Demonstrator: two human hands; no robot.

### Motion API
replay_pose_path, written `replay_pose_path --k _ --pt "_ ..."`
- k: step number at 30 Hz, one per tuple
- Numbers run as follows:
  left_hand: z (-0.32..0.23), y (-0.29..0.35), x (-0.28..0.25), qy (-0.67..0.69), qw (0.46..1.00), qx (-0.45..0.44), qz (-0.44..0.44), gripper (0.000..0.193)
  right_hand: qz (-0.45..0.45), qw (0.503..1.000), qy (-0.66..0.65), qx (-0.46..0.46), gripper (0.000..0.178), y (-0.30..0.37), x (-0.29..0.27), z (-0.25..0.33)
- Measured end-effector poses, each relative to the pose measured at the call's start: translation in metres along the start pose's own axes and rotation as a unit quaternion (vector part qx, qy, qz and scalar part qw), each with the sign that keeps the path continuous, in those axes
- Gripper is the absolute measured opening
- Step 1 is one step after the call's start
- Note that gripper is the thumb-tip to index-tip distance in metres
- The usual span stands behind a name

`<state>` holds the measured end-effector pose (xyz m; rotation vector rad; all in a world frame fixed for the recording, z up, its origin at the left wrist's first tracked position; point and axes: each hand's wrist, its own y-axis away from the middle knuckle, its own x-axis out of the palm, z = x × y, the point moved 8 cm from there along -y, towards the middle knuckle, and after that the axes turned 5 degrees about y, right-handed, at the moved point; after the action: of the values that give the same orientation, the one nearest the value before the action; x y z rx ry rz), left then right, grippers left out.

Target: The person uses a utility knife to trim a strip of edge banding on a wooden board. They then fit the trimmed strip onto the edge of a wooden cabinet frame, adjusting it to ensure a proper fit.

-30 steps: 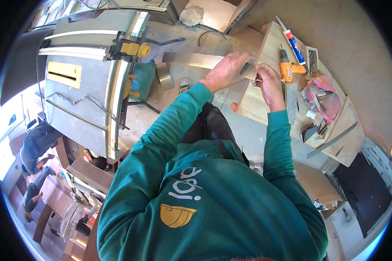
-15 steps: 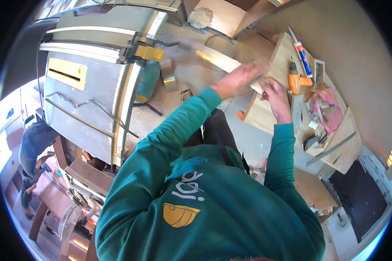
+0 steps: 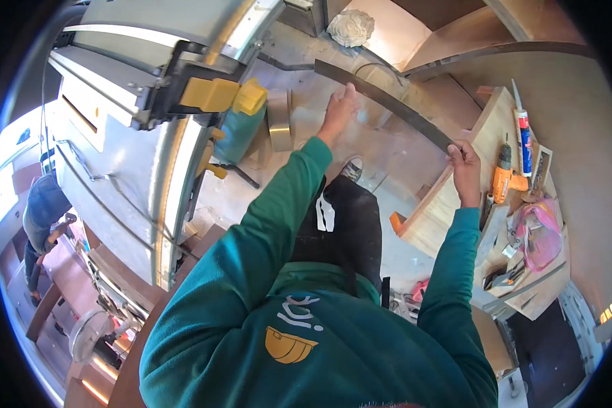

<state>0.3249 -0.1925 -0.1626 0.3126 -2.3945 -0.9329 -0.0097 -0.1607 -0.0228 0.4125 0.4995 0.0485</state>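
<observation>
A long, thin, dark strip [image 3: 394, 105], slightly bowed, stretches from near the saw table toward the wooden bench. My right hand [image 3: 464, 170] is closed on its near right end, thumb and fingers pinching it. Just below the strip's far left part is my left hand [image 3: 340, 112], fingers stretched up and apart, with nothing visible in it. Whether a fingertip touches the strip's edge I cannot tell.
On the left stands a saw table [image 3: 126, 163] with a black and yellow clamp-like fitting [image 3: 211, 92]. The wooden bench [image 3: 449, 197] on the right bears an orange drill [image 3: 503, 175], a sealant tube [image 3: 524, 139] and a pink plastic bag [image 3: 538, 234]. Another person [image 3: 44, 211] bends at far left.
My left hand has come away from my right hand, moving left and up. The strip has turned from its pale face to its dark one. The view has shifted with my body.
</observation>
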Motion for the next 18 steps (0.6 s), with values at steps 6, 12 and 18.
replay_pose_path --k 6,12,18 --pt "0.013 -0.043 -0.016 0.200 0.978 -0.031 -0.045 0.043 0.034 0.998 0.059 -0.008 0.017 -0.026 0.013 -0.024" --pt "-0.043 -0.080 0.012 0.188 0.980 0.052 0.048 0.025 -0.037 0.998 0.026 -0.037 0.017 -0.059 0.003 -0.015" --pt "-0.160 -0.110 0.076 0.130 0.951 0.253 0.122 0.048 -0.117 0.987 0.002 -0.111 0.017 -0.103 -0.019 0.028"
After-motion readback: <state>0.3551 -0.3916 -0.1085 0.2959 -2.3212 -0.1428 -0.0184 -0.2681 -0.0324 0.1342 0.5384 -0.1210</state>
